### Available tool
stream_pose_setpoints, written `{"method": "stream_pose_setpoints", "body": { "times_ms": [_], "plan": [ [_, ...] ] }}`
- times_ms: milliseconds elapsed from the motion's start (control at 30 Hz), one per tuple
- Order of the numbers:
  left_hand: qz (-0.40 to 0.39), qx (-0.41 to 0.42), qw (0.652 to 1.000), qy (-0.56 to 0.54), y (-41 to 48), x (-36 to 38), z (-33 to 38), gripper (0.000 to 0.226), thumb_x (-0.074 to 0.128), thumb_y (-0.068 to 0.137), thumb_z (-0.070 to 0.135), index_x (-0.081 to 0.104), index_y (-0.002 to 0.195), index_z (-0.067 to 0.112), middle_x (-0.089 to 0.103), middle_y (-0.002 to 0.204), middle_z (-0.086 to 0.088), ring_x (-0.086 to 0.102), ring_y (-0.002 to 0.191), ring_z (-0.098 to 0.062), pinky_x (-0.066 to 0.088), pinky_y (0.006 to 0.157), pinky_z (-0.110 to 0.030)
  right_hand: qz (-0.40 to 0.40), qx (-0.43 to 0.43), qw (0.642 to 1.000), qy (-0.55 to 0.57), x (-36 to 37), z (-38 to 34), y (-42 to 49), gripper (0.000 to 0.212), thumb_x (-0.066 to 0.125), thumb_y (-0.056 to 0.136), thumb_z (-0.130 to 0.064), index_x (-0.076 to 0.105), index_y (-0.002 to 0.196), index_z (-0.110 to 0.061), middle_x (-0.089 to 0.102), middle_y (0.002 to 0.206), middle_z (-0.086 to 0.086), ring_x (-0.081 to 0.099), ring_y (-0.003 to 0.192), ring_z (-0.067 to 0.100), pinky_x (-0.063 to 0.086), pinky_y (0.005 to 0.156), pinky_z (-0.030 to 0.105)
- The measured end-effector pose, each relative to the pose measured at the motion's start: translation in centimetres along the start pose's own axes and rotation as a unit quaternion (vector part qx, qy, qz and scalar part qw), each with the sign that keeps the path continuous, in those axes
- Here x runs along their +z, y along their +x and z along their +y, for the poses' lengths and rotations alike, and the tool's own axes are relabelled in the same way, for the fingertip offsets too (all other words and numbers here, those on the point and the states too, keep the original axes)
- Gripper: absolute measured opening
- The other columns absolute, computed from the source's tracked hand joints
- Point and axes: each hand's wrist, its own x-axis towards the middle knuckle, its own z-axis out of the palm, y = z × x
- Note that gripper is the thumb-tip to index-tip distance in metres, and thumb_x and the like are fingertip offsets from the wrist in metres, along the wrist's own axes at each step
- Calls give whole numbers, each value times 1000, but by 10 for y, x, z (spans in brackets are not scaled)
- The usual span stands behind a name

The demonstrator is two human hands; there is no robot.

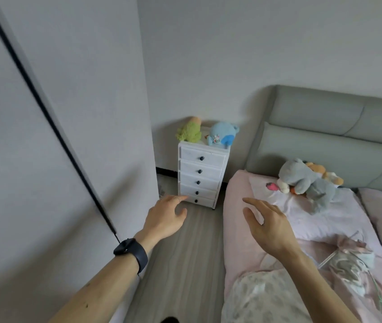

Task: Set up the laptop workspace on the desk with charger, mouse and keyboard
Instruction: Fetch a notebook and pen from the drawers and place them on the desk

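Left hand (pixel 164 220) and right hand (pixel 269 227) raised, fingers (pixel 183 197) apart, empty, before drawer chest (pixel 203 157) and bed (pixel 236 206); laptop, charger, mouse, keyboard unseen, handling unjudgeable.

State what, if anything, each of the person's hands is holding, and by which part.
Nothing is held: the left hand and right hand both reach forward, fingers relaxed.

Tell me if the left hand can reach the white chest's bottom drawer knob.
Likely, with a step forward: the left hand is open and empty, and only wood floor shows between it and the bottom knob of the white chest, which seems beyond arm's length.
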Motion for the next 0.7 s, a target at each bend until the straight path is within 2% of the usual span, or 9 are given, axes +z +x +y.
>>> {"method": "stream_pose_setpoints", "body": {
  "times_ms": [167, 233, 300, 533, 633, 700],
  "plan": [
    [-66, -51, 995, -49, 108, 39, -28, 46, 48, 98, 36, 44, 143, 38, 40, 152, 7, 38, 139, -15, 33, 112, -33, -65, 19, 998, -16, 50, 39, 100, 35, 50, 100, -37, 60, 134, -31, 61, 136, -11, 52, 128, 17, 39, 100, 24],
    [-90, -61, 991, -78, 152, 54, -36, 46, 49, 98, 32, 43, 144, 33, 41, 151, 7, 37, 140, -14, 30, 109, -25, -92, 28, 995, -27, 72, 54, 139, 37, 49, 100, -41, 58, 135, -34, 60, 137, -12, 52, 128, 16, 41, 103, 26],
    [-117, -86, 983, -109, 210, 69, -45, 46, 50, 98, 31, 45, 143, 30, 44, 149, 5, 40, 138, -15, 31, 107, -25, -125, 42, 990, -39, 96, 71, 194, 38, 46, 100, -45, 56, 136, -35, 59, 138, -12, 51, 129, 15, 43, 105, 30],
    [-222, -223, 925, -212, 386, 107, -77, 45, 51, 93, 34, 49, 137, 28, 52, 141, -4, 55, 122, -19, 43, 104, -35, -221, 111, 966, -71, 173, 112, 377, 46, 44, 100, -43, 49, 144, -29, 56, 143, -4, 50, 130, 21, 44, 104, 38],
    [-219, -269, 909, -230, 452, 110, -94, 40, 51, 95, 29, 51, 135, 23, 56, 136, -5, 57, 106, -17, 45, 97, -31, -274, 142, 949, -68, 206, 126, 440, 49, 44, 99, -43, 47, 145, -26, 54, 145, -2, 50, 130, 24, 43, 107, 41],
    [-228, -293, 901, -223, 483, 115, -106, 39, 51, 97, 28, 52, 135, 21, 55, 136, -2, 53, 106, -16, 42, 96, -28, -290, 161, 941, -66, 224, 135, 469, 53, 46, 98, -42, 45, 147, -23, 52, 148, 2, 48, 132, 27, 41, 109, 42]
  ]
}}
